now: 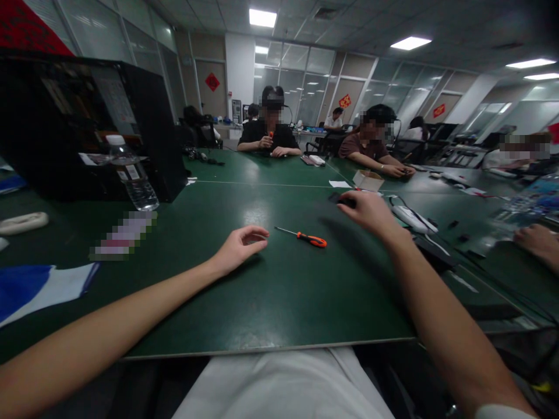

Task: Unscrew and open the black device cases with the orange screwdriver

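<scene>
On the green table [209, 314] lies a screwdriver [312, 239] with an orange and black handle, its thin metal shaft pointing left. Just left of the shaft's tip my left hand [241, 249] rests on its side, fingers loosely curved and apart, holding nothing. My right hand [369, 210] is raised over the table, beyond and to the right of the screwdriver. Its thumb and fingers close on a small dark object [340, 199], partly hidden, whose kind I cannot make out.
At left stand a black cabinet-like case [144, 116] and a clear water bottle [133, 174]. A small open box [368, 180], a white power strip [414, 220] and cables lie to the right. Co-workers sit across the table; another person's hand [539, 241] shows at far right.
</scene>
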The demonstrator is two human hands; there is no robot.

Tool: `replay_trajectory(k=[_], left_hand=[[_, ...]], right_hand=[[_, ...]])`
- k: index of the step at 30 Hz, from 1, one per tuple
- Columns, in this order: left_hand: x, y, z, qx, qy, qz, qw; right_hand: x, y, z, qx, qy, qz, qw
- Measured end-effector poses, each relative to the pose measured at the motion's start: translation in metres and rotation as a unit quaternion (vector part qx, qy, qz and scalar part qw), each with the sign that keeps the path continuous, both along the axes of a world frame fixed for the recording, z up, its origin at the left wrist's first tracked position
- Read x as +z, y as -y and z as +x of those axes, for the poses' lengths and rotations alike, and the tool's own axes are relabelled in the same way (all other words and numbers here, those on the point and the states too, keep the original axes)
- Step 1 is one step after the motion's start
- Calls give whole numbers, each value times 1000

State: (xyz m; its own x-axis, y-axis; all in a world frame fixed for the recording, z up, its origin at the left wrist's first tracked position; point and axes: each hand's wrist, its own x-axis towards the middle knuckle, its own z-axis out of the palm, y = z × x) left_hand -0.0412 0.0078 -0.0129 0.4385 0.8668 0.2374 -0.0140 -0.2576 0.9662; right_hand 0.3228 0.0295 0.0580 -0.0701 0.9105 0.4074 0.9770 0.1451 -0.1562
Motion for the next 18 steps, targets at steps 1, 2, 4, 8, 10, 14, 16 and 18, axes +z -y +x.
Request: replay_trajectory(k=[1,2,4,8,10,14,16,18], left_hand=[[0,0,0,-2,-7,1,1000],[-1,0,0,-3,-13,2,1000],[-1,0,0,-5,-18,1,1000],[-1,0,0,-8,-13,-5,1000],[0,0,0,-10,-12,-7,1000],[0,1,0,-10,-17,-4,1000],[0,1,1,-10,-19,-3,1000],[0,1,1,-8,-18,-5,1000]], right_hand=[[3,-2,25,-102,25,-9,994],[3,-3,49,-197,34,-23,979],[1,-2,85,-265,33,-42,963],[-12,0,117,-291,24,-88,952],[-18,-2,120,-293,20,-105,950],[-25,-7,121,-293,17,-117,949],[-26,-7,122,-292,17,-119,949],[-27,-7,123,-294,18,-124,948]])
